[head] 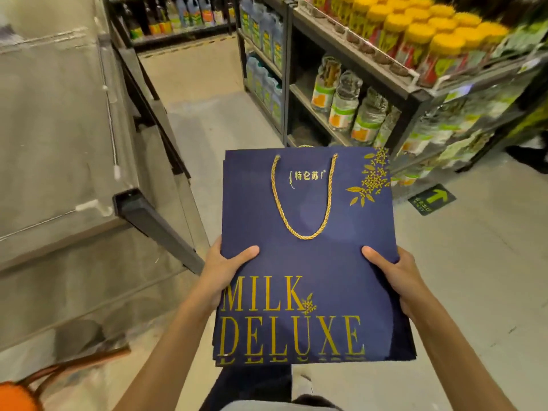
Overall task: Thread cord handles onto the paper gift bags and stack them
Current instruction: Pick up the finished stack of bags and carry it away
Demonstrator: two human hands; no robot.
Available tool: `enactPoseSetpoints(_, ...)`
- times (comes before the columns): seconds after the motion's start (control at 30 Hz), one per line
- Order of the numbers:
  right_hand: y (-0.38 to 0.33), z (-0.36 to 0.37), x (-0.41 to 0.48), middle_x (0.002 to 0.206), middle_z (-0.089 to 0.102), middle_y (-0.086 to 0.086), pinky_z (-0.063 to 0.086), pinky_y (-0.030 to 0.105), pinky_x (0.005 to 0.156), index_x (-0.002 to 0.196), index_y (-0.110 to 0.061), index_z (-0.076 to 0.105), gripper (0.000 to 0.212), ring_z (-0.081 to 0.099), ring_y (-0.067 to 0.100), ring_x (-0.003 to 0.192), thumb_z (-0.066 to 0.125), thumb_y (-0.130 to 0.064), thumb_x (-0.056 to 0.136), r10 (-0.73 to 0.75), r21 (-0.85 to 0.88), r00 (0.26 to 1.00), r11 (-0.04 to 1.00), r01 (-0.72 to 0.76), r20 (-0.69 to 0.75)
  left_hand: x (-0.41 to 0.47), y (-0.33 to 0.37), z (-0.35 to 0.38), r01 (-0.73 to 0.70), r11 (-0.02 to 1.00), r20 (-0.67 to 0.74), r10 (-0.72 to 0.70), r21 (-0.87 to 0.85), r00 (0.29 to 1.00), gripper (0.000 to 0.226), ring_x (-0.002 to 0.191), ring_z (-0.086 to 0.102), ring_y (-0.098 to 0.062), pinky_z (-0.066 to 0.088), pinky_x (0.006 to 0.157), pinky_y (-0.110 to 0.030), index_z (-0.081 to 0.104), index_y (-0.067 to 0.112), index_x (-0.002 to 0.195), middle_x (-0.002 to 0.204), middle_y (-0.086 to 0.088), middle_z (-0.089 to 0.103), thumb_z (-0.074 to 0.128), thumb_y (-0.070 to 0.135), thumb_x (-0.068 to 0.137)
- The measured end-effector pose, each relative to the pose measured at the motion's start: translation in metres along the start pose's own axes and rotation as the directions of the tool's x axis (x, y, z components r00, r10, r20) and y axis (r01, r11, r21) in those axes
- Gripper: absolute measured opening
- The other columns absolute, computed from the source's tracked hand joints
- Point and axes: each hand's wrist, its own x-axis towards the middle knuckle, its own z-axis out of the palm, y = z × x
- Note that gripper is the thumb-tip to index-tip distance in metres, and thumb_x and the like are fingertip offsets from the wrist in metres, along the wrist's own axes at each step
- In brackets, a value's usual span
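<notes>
Fingers of both hands clamp the side edges of a stack of navy paper gift bags (311, 262): the left hand (221, 264) and right hand (407, 277) each lay a thumb flat on the top face, while the remaining fingers go underneath, mostly hidden. The stack is held in the air, flat and roughly level, in front of the person's body above the floor of a shop aisle, between a grey counter (59, 143) on the left and dark shelving (415, 96) on the right. Its long axis runs away from the person, with the mouth edge at the far end and the base nearest the body, so the print reads upright to the wearer. Gold capitals on the top bag (326, 203) spell "MILK DELUXE", with "特仑苏" in small pale characters near the mouth and gold flower sprigs at the far right corner. One gold twisted cord handle (304, 237) lies on the top bag, threaded through two holes and looping back toward the person; a sliver of a second gold cord shows past the mouth edge. Repeated slivers of lettering at the near edge show at least three bags; the full count cannot be told. A floor sticker (433, 198) bears one green arrow.
</notes>
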Motion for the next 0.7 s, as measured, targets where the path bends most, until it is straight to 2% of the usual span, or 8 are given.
enactPoseSetpoints(0.1, -0.010, 0.019, 0.055, 0.100, 0.070, 0.001, 0.054, 0.031, 0.072, 0.108, -0.013, 0.063, 0.029, 0.067, 0.019, 0.088, 0.070, -0.017, 0.080, 0.019, -0.031, 0.998, 0.999, -0.017, 0.057, 0.036, 0.005, 0.001, 0.030, 0.999, -0.091, -0.033, -0.032, 0.995, 0.053, 0.091, 0.068, -0.021, 0.056, 0.067, -0.030, 0.052, 0.021, 0.120, 0.108, -0.001, 0.067, 0.077, 0.016, 0.073)
enactPoseSetpoints(0.23, -0.040, 0.057, 0.151, 0.096, 0.070, -0.002, 0.054, 0.026, 0.067, 0.104, -0.015, 0.063, 0.026, 0.067, 0.014, 0.083, 0.071, -0.016, 0.080, 0.020, -0.054, 0.993, 0.998, -0.014, 0.118, 0.122, 0.030, 0.006, 0.057, 0.994, -0.133, -0.070, -0.094, 0.989, 0.048, 0.092, 0.068, -0.026, 0.056, 0.073, -0.038, 0.053, 0.022, 0.116, 0.108, -0.004, 0.068, 0.076, 0.016, 0.074)
enactPoseSetpoints(0.37, -0.098, 0.094, 0.248, 0.102, 0.069, 0.003, 0.052, 0.033, 0.076, 0.110, -0.013, 0.062, 0.033, 0.067, 0.020, 0.089, 0.072, -0.016, 0.079, 0.024, -0.079, 0.990, 0.997, -0.014, 0.137, 0.214, 0.086, 0.014, 0.065, 0.989, -0.172, -0.087, -0.130, 0.981, 0.053, 0.091, 0.068, -0.025, 0.056, 0.070, -0.035, 0.052, 0.017, 0.122, 0.111, -0.007, 0.067, 0.076, 0.017, 0.075)
enactPoseSetpoints(0.43, -0.131, 0.111, 0.293, 0.101, 0.069, 0.002, 0.052, 0.032, 0.075, 0.110, -0.012, 0.062, 0.033, 0.066, 0.019, 0.089, 0.072, -0.017, 0.079, 0.017, -0.086, 0.989, 0.996, -0.004, 0.149, 0.258, 0.119, 0.017, 0.053, 0.990, -0.169, -0.076, -0.132, 0.983, 0.055, 0.092, 0.068, -0.025, 0.057, 0.070, -0.035, 0.052, 0.016, 0.124, 0.112, -0.007, 0.067, 0.076, 0.018, 0.074)
enactPoseSetpoints(0.53, -0.176, 0.139, 0.356, 0.100, 0.069, 0.000, 0.053, 0.031, 0.075, 0.107, -0.013, 0.062, 0.029, 0.066, 0.017, 0.088, 0.072, -0.018, 0.080, -0.009, -0.104, 0.985, 0.994, 0.027, 0.170, 0.319, 0.165, 0.021, 0.026, 0.989, -0.171, -0.052, -0.148, 0.984, 0.051, 0.088, 0.069, -0.021, 0.057, 0.061, -0.029, 0.053, 0.018, 0.121, 0.107, -0.002, 0.068, 0.076, 0.018, 0.075)
enactPoseSetpoints(0.63, -0.209, 0.170, 0.415, 0.091, 0.067, -0.006, 0.053, 0.020, 0.061, 0.096, -0.019, 0.062, 0.017, 0.064, 0.010, 0.079, 0.070, -0.016, 0.081, -0.026, -0.095, 0.981, 0.994, 0.045, 0.193, 0.379, 0.202, 0.021, 0.006, 0.987, -0.183, -0.036, -0.160, 0.982, 0.048, 0.092, 0.068, -0.022, 0.056, 0.068, -0.033, 0.053, 0.019, 0.118, 0.108, -0.002, 0.067, 0.075, 0.015, 0.076)
enactPoseSetpoints(0.7, -0.227, 0.194, 0.458, 0.093, 0.069, -0.003, 0.055, 0.026, 0.068, 0.091, -0.023, 0.062, 0.015, 0.065, 0.013, 0.081, 0.070, -0.015, 0.081, -0.023, -0.105, 0.975, 0.993, 0.048, 0.221, 0.421, 0.221, 0.017, 0.007, 0.985, -0.206, -0.044, -0.174, 0.978, 0.049, 0.095, 0.067, -0.025, 0.056, 0.073, -0.036, 0.053, 0.018, 0.119, 0.110, -0.004, 0.067, 0.075, 0.015, 0.075)
